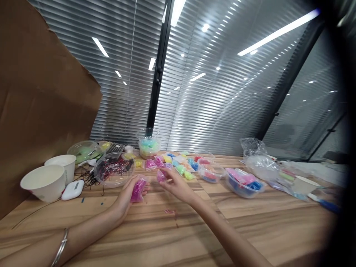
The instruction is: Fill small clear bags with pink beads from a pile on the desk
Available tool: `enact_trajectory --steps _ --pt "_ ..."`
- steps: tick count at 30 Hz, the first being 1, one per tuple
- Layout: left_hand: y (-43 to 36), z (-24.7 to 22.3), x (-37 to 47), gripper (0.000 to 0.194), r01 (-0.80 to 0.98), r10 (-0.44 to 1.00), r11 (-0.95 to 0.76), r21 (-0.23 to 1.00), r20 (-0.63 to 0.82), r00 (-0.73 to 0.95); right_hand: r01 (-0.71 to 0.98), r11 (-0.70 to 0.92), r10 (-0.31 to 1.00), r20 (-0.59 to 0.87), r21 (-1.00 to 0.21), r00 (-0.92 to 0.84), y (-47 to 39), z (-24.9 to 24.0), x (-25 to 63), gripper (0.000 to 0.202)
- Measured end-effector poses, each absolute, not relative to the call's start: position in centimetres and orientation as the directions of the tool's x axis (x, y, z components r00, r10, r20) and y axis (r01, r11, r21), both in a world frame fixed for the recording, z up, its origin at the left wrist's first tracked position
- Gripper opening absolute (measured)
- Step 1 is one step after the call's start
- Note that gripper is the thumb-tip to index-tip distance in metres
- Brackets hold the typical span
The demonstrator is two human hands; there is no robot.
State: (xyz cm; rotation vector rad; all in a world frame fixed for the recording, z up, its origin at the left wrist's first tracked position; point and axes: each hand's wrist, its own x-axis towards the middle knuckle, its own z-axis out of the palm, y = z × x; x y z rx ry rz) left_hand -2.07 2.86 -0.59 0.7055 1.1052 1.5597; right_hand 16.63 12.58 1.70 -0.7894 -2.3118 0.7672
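Note:
My left hand (126, 195), with a silver bangle on its wrist, is closed around a small clear bag of magenta bits (138, 190) just above the wooden table. To its right, my right hand (178, 186) pinches a smaller pink bag (160, 175) between thumb and fingers. Behind both hands lies a spread of little bags, among them magenta bags (151, 164), a green bag (180, 169) and a yellow bag (189, 175). What exactly fills the bags is too small to make out.
On the left stand two white paper bowls (43, 181), a white case (72, 190) and a clear bowl of dark and red wires (114, 170). Clear tubs (210, 171) and a blue-filled tub (244, 185) sit to the right. Window blinds (200, 111) rise behind; cardboard (41, 92) borders the left.

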Motion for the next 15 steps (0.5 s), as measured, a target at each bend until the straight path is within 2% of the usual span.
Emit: enact_trajectory --steps 2,4,8,15 --pt "2.8 -0.7 -2.1 0.040 -0.391 0.962 -0.011 0.920 -0.096 -0.255 0.215 0.498 0.734 0.276 -0.840 -0.621 10.5 1.3 17.9 0.058" --pt "2.6 -0.8 -2.0 0.042 -0.359 0.971 -0.004 0.933 -0.083 -0.225 0.124 0.394 0.761 0.247 -0.911 -0.600 8.7 0.9 18.8 0.065" --pt "2.5 -0.8 -2.0 0.045 -0.287 0.979 -0.014 0.958 -0.045 -0.199 0.052 0.346 0.770 0.251 -0.937 -0.587 7.0 0.5 19.2 0.055" --pt "2.5 -1.0 -1.9 0.049 -0.224 0.991 0.037 0.974 -0.065 -0.119 -0.007 0.447 0.774 0.391 -0.895 -0.498 7.8 0.2 19.4 0.038"
